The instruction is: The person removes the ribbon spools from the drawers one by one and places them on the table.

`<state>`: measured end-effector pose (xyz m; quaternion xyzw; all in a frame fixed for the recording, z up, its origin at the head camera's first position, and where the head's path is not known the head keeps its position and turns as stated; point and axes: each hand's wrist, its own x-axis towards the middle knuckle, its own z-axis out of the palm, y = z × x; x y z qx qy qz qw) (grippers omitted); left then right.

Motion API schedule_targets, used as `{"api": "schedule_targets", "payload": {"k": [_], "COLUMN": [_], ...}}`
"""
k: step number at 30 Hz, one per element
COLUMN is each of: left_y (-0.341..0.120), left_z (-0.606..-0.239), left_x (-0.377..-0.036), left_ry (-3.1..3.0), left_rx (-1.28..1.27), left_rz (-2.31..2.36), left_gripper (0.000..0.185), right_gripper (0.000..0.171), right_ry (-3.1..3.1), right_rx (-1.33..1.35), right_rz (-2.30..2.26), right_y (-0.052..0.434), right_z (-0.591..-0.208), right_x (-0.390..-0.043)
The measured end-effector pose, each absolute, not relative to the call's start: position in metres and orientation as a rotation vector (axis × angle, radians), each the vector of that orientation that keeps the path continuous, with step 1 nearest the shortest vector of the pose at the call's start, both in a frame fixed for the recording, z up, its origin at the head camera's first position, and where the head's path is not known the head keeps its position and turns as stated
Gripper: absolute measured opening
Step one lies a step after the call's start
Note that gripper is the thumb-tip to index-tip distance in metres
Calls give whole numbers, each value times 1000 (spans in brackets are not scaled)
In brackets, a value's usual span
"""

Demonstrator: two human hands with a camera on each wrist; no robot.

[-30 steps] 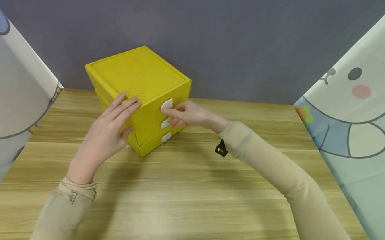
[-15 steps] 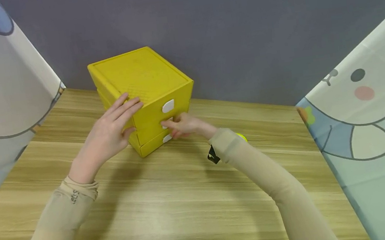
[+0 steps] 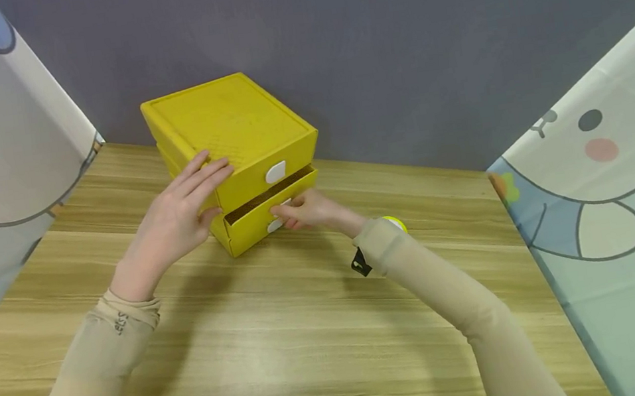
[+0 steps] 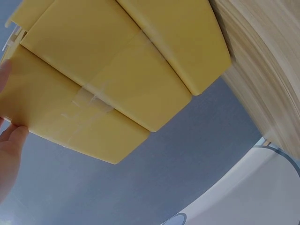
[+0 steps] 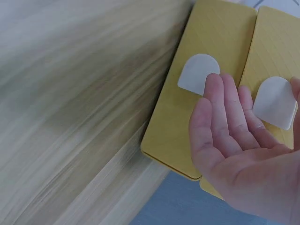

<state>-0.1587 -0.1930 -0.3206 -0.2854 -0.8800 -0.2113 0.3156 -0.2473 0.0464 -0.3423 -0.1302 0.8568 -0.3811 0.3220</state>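
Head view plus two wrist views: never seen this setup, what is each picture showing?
No machine here: a person wears three cameras.

The head view looks down at a light wooden table with a yellow plastic three-drawer box on it. The left hand rests flat against the box's corner. The right hand pulls the middle drawer, now open a crack, by its white tab handle. A small yellow-green round object lies behind the right wrist.

The left wrist view sees the box's side from below. The right wrist view shows the fingers on the drawer fronts.
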Motion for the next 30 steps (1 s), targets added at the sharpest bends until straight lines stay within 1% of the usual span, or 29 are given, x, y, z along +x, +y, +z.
{"api": "schedule_targets", "payload": {"k": [8,12,16,20,30], "left_y": [-193,-193,-192,-192,-192], "left_z": [-321,-321,-320,-320,-319], "left_x": [-158,-157,-156,-156,-156], "left_ry": [-2315,-2312,-2315,-2317,-2318], "left_rx": [-749,-749,-747,-748,-751], "left_rz": [-565,-571,-578,-580,-590], "left_gripper": [72,72,72,72,72], "right_gripper": [50,48,45,38,32], "right_ry": [2276,2285,2274,2245,2294], "right_rx": [-378,-384,-409,-434,-426], "right_rz": [-969,-984,-1002,-1041,-1011], "right_y": [68,76,85,92,109], "right_z": [-343,-344,-347,-348,-352], "right_x": [-227,-218,-211,-205,-191]}}
